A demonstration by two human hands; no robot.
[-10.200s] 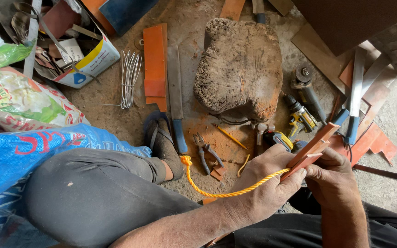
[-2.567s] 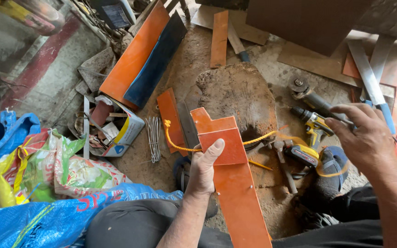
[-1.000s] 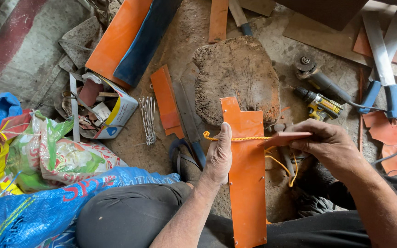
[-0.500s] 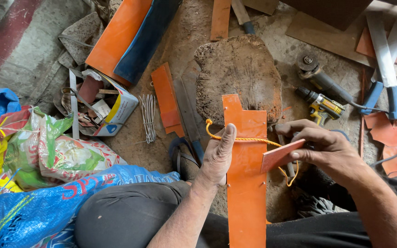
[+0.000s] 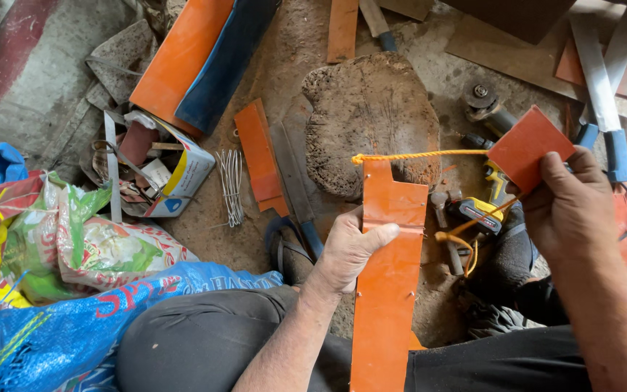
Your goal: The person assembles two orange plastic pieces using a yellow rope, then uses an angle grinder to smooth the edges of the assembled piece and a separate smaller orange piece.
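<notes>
Left grip [image 5: 350, 250] pinches the long orange sheath [image 5: 390, 283] upright over the lap, as before. Right grip [image 5: 571, 210] clamps the small orange piece [image 5: 527, 149], now swung out right, so the yellow cord [image 5: 419, 154] runs taut from sheath top: lacing tightening, likely.

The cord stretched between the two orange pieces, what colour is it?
Yellow-orange; the cord shows best in the head view.
</notes>
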